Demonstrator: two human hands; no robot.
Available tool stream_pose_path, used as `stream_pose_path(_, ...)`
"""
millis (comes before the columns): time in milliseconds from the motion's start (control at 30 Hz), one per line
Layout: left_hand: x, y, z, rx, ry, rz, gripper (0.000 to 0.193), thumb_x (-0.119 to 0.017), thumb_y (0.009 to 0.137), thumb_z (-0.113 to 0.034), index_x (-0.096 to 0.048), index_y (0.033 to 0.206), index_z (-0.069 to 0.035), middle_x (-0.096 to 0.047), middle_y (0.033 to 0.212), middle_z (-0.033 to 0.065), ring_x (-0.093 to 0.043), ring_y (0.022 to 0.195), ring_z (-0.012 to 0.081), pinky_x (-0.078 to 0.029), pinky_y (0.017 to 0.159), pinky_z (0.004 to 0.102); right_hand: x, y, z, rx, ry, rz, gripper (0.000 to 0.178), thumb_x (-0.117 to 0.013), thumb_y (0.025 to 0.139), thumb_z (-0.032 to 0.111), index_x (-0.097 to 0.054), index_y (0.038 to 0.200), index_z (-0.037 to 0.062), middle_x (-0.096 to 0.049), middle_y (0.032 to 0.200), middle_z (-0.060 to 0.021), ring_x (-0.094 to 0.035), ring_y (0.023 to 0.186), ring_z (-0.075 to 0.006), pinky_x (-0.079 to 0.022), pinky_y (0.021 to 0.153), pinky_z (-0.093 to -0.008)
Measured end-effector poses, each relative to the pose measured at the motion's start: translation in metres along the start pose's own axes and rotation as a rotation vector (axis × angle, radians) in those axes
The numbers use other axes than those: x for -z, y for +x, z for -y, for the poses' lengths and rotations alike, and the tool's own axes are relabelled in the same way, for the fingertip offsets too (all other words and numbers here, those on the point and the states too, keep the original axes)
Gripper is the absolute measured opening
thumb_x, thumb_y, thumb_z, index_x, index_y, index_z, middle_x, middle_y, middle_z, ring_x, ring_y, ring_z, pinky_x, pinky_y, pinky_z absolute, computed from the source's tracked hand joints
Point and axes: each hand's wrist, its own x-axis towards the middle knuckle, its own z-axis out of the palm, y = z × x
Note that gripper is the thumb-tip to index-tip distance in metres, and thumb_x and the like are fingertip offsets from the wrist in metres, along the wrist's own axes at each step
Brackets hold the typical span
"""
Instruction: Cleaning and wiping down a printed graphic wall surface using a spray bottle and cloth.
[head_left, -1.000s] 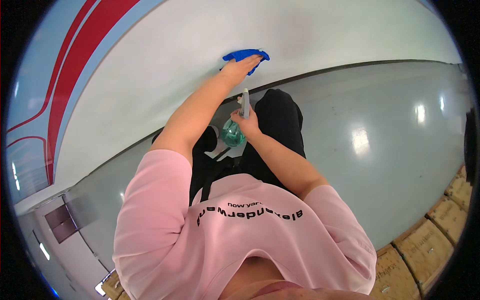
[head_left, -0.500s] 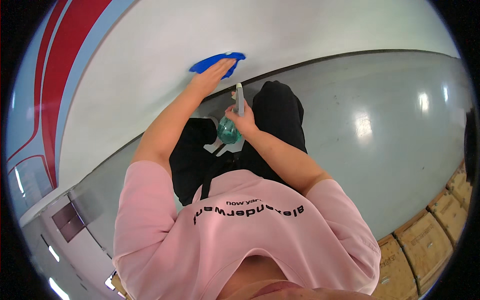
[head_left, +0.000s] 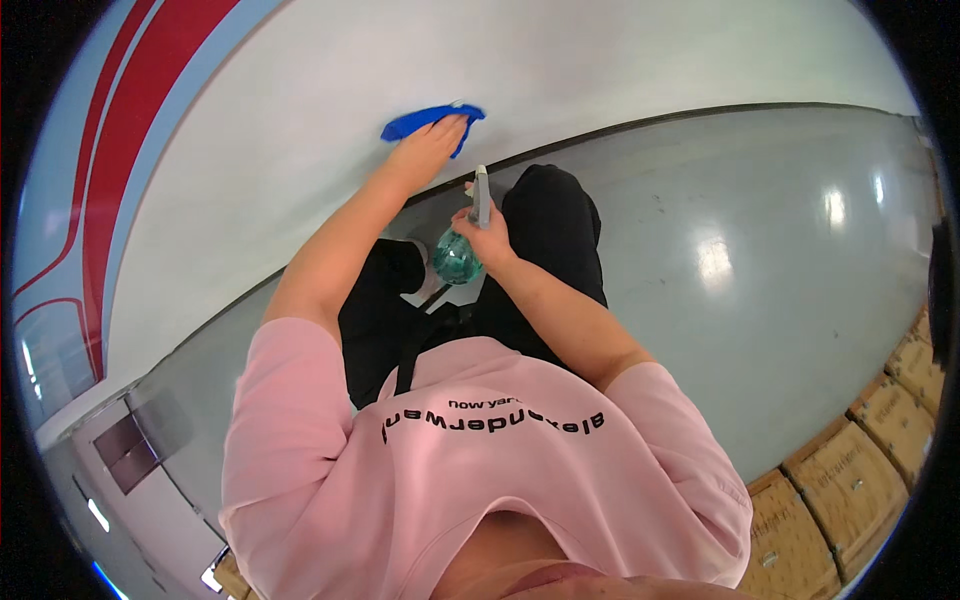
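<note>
Twelve o'clock: left hand (head_left: 427, 150), fingers extended, on blue fabric cloth (head_left: 408, 123) against white wall (head_left: 600, 70); press evenly. Right hand (head_left: 488, 239) grasps translucent green spray bottle (head_left: 455, 259).

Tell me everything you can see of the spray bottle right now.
The spray bottle has a rounded, see-through blue-green body that looks like plastic, topped by a grey spray head with a pale tip. The right hand grips it near the neck, between the black trouser legs as seen from above. The tip end points toward the white wall. How much liquid it holds, and whether the trigger is pressed, I cannot tell.
</note>
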Motion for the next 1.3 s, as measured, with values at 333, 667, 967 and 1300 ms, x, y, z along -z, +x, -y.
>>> stream_pose_path(333,-0.029,-0.113,-0.061,0.906,-1.129,-0.068,0.04,-0.052,0.074,-0.001,-0.056,0.114,-0.004,-0.06,0.109,0.0125,-0.06,0.094,0.029,-0.047,0.083,0.0357,-0.007,-0.002,-0.01,0.004,-0.031,0.119,0.062,-0.067,0.07,0.011,-0.046,0.128,0.0096,-0.059,0.085,-0.0028,-0.055,0.079,-0.0129,-0.044,0.075,-0.0288)
stream_pose_path(667,0.001,-0.138,-0.061,1.377,-2.386,-0.349,0.035,-0.055,0.082,-0.008,-0.052,0.116,-0.004,-0.061,0.104,0.0102,-0.061,0.091,0.0216,-0.05,0.079,0.0364,-0.007,-0.015,-0.011,0.042,-0.336,0.44,0.066,-0.068,0.067,0.015,-0.046,0.128,0.0097,-0.061,0.089,-0.0058,-0.058,0.084,-0.017,-0.045,0.081,-0.0321)
stream_pose_path(967,0.024,-0.139,-0.064,1.274,-2.058,-0.306,0.043,-0.06,0.082,-0.011,-0.048,0.123,-0.003,-0.06,0.103,0.0085,-0.06,0.09,0.018,-0.05,0.077,0.0321,-0.018,-0.02,-0.006,0.013,-0.378,0.523,0.057,-0.068,0.067,0.011,-0.049,0.12,0.0071,-0.058,0.082,-0.0024,-0.056,0.079,-0.0131,-0.045,0.076,-0.0284)
stream_pose_path(1300,0.036,-0.136,-0.048,1.225,-2.014,-0.262,0.044,-0.058,0.078,-0.007,-0.051,0.12,-0.001,-0.061,0.1,0.0107,-0.061,0.086,0.0189,-0.05,0.075,0.032,-0.041,-0.016,-0.014,0.087,-0.434,0.375,0.054,-0.071,0.066,0.018,-0.05,0.113,0.0032,-0.057,0.085,-0.0056,-0.056,0.081,-0.0176,-0.044,0.076,-0.0306)
